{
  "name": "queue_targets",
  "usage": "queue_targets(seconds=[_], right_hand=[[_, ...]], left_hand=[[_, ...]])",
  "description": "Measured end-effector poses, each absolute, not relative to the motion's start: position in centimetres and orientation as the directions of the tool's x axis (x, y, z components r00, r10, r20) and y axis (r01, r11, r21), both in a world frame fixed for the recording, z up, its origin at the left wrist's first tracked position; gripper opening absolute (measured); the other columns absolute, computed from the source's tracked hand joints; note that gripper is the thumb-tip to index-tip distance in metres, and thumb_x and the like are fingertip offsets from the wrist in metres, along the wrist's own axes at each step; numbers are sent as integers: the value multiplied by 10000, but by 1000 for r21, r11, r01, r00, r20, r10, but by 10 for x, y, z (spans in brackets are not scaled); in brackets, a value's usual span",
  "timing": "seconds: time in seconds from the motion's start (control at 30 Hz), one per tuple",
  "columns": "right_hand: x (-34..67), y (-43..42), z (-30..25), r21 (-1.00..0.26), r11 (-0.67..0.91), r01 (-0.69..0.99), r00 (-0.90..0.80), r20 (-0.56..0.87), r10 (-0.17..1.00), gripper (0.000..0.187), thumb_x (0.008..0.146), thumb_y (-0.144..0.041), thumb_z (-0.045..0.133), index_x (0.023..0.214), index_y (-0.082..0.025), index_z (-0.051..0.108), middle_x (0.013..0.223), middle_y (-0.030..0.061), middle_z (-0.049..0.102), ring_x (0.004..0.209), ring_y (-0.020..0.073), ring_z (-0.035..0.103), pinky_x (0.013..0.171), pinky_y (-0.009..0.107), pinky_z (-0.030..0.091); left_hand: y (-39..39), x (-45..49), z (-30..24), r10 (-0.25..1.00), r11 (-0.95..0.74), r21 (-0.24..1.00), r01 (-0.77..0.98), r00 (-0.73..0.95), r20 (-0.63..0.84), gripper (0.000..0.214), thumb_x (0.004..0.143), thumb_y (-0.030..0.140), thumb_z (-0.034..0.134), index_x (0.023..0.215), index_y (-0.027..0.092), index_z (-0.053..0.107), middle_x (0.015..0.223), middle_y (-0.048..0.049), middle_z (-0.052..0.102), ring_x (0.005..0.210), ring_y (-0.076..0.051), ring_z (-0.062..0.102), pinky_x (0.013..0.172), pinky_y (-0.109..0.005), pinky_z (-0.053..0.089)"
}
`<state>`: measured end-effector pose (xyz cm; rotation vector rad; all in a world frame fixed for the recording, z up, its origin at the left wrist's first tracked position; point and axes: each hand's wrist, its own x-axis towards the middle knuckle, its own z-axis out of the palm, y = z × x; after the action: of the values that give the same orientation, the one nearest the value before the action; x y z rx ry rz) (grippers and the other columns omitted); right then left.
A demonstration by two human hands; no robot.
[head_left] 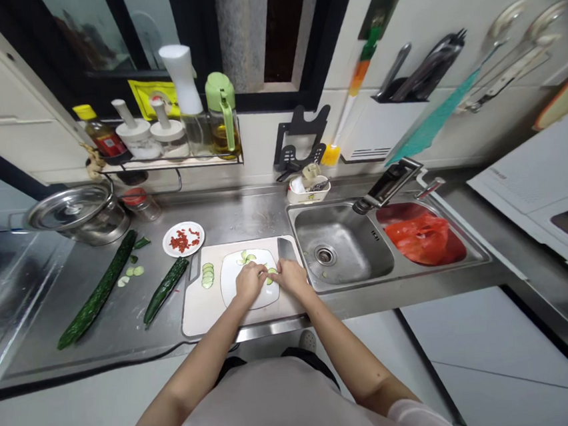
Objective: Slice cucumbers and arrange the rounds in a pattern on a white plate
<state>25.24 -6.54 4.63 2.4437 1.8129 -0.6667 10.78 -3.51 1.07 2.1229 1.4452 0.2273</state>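
Observation:
A pale cutting board [197, 308] lies at the counter's front edge with a white plate [232, 271] on it. My left hand [249, 280] and my right hand [290, 276] meet over the plate, fingers curled onto cucumber slices [271, 274] between them. More slices [244, 257] lie at the plate's far side. A short stack of slices [207, 275] rests on the board left of the plate. A cleaver [284, 248] lies on the board just beyond my right hand.
Left of the board lie a long cucumber [98, 291] and a shorter piece [165, 289]. A small plate of chopped red chilli [183, 239] sits behind. A double sink [340, 248] holds a red basin [422, 238]. A lidded pot [79, 214] stands far left.

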Motion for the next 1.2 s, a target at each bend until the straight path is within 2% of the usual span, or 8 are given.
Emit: queue_targets(seconds=[0.47,0.6,0.87,1.07,1.2], right_hand=[[249,-68,50,-185,-332,925,234,-414,880,261,791,-407,665,959,-209,632,985,91,687,1003,230,603,752,279,397],[249,-71,50,-218,-303,928,207,-373,904,208,819,-375,629,942,-207,634,940,79,687,958,212,604,722,264,374],[247,-83,45,-368,-255,894,188,-207,960,192,874,-369,547,849,-194,622,830,40,665,796,157,577,607,232,283],[244,-93,44,-421,-245,873,199,-150,968,184,894,-327,518,813,-188,608,761,24,642,704,136,547,579,228,246],[244,-100,43,-448,-230,864,192,-130,973,187,898,-314,502,806,-186,602,743,22,634,693,135,541,587,224,257]], left_hand=[[-37,108,14,898,-271,531,803,409,-160,220,898,317,511,967,252,709,982,-41,625,994,-188,548,775,-263,394],[-39,109,15,902,-275,511,815,402,-155,223,903,326,504,974,258,704,985,-39,626,1012,-190,550,777,-264,397],[-44,116,20,909,-279,421,863,379,-175,245,920,314,469,981,242,695,1020,-57,629,1033,-195,549,775,-267,411],[-49,116,23,927,-229,523,821,347,-140,228,897,262,497,1019,236,687,1000,-50,658,1008,-186,565,823,-272,413],[-55,106,27,959,-195,619,761,281,-45,222,886,302,515,1007,236,690,968,-37,672,977,-190,576,835,-282,420]])
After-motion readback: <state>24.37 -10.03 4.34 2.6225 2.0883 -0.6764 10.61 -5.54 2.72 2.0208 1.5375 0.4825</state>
